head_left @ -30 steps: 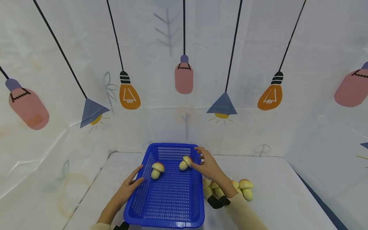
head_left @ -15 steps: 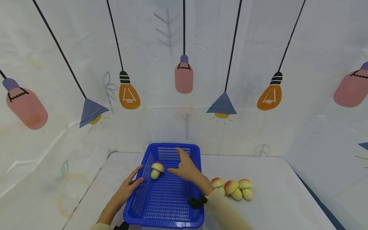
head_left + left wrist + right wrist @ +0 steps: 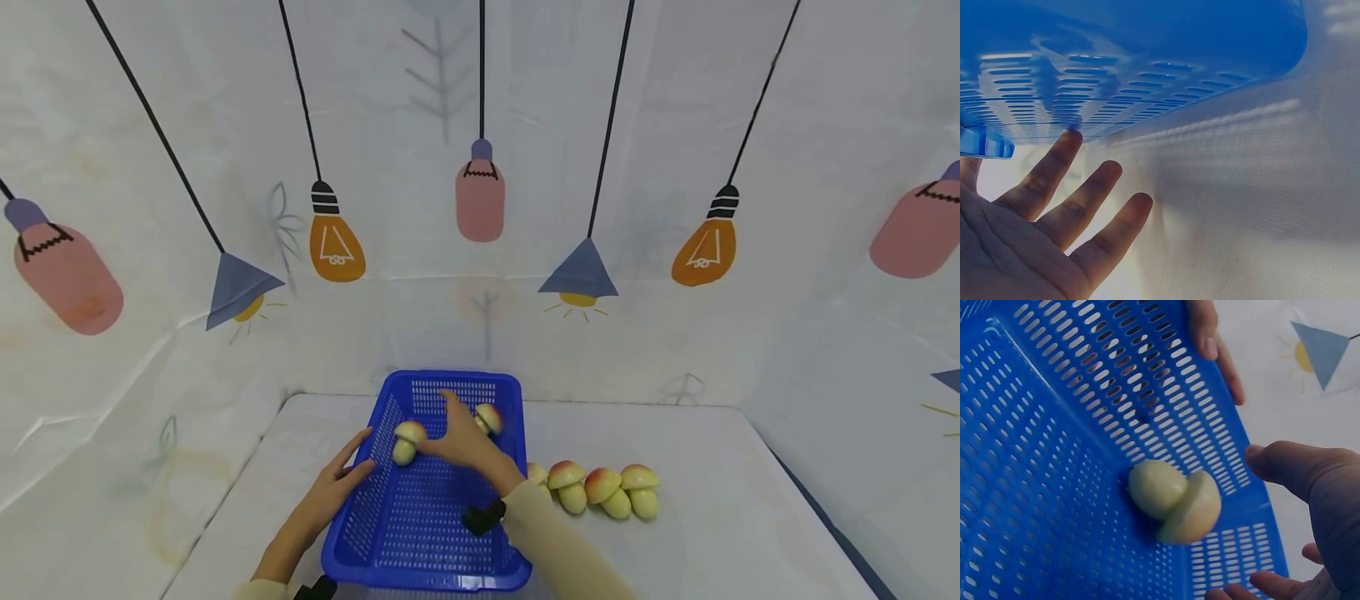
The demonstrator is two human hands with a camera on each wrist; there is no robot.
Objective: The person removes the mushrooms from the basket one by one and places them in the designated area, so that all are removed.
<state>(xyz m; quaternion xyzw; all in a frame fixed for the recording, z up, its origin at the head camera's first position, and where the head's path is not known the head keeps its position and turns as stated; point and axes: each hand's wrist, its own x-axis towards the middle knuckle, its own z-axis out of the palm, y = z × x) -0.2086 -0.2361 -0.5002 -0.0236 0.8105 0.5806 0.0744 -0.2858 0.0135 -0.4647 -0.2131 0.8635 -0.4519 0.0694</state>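
A blue slotted plastic basket (image 3: pixel 431 581) holds two toy mushrooms with pale yellow stems and red-tinged caps. The left mushroom (image 3: pixel 408 432) lies near the left wall; the right mushroom (image 3: pixel 491 417) is partly covered by my right hand (image 3: pixel 467 442). That hand is over the basket, thumb and fingers spread around a gap beside the left mushroom, gripping nothing. In the right wrist view the thumb is apart from the mushroom (image 3: pixel 1159 489). My left hand (image 3: pixel 330 493) rests at the basket's left side; in the left wrist view its fingers (image 3: pixel 1088 203) are extended, one fingertip touching the wall.
Several more toy mushrooms (image 3: pixel 602 487) lie in a row on the white table (image 3: pixel 720 500), right of the basket. A white sheet (image 3: pixel 480 325) printed with lamps hangs behind and around the table.
My right hand has let go of the right mushroom in the basket and moved left toward the other one, uncovering mushrooms on the table. The left hand has stayed on the basket.
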